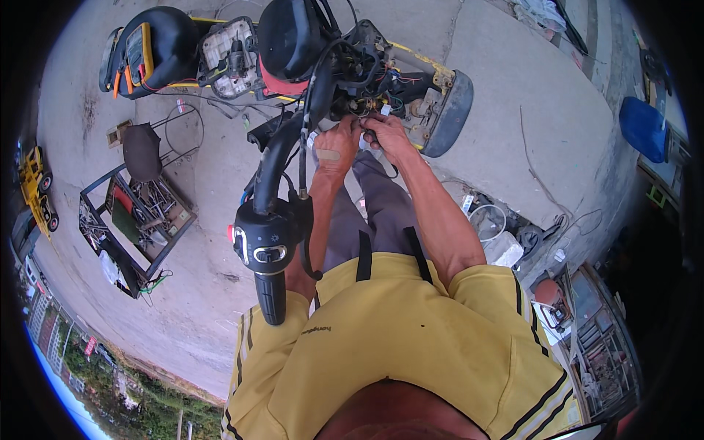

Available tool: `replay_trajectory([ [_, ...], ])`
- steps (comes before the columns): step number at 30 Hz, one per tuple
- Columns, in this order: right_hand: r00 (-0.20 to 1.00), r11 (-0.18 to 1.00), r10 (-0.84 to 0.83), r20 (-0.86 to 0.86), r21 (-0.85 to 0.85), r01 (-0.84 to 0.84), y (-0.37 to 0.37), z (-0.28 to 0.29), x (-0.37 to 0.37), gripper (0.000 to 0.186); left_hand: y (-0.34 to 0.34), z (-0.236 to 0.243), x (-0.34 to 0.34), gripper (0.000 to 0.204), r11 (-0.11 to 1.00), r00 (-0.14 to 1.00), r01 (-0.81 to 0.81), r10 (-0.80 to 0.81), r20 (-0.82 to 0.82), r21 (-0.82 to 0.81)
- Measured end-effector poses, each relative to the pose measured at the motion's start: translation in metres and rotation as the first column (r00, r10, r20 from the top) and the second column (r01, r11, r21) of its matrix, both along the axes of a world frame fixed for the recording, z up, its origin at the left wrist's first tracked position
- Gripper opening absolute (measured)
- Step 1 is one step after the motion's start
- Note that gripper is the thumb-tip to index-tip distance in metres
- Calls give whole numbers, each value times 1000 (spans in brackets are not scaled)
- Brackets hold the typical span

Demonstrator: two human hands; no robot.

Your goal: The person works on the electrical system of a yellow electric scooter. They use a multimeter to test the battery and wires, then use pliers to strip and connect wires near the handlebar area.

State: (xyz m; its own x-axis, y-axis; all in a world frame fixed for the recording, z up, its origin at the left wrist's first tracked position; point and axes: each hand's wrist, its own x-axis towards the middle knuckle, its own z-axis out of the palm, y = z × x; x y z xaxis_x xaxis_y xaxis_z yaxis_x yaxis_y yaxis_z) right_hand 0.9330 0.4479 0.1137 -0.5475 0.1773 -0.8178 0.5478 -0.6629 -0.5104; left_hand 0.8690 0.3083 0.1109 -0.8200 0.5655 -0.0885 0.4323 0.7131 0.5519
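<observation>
Both my hands are at the exposed wiring (pixel 378 103) of a partly stripped electric scooter. My left hand (pixel 336 149), with a strip of plaster on its back, has thumb and fingers pinched together at the wires. Close beside it, my right hand (pixel 392 138) is closed around a small dark piece, mostly covered by the fingers. What exactly the fingertips hold is too small to make out. A white connector (pixel 386 110) sits just above the right hand. The handlebar's black grip (pixel 270 297) and switch housing (pixel 265 238) rise over my left forearm.
A yellow multimeter (pixel 139 51) lies on the black seat (pixel 171 44). A power drill (pixel 236 57) rests on the scooter. At left stand a metal tool cart (pixel 174 236) and a brown stool (pixel 141 152). A blue chair (pixel 643 128) and cluttered shelving (pixel 601 352) are at right.
</observation>
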Motion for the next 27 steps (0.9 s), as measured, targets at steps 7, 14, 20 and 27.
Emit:
replay_trajectory([
  [7,998,999,-25,63,27,23,-4,-1,-3,13,-7,6,0,14,997,999,51,-52,16,61],
  [14,992,999,-44,122,-20,47,-7,8,-11,10,-48,25,14,16,955,933,-263,215,290,137],
  [20,979,994,-101,175,-26,107,-8,6,-13,11,-67,20,-5,24,777,744,-548,284,605,309],
  [27,976,996,-80,200,-26,87,-9,12,-16,12,-57,60,-41,48,746,867,-399,117,484,534],
])
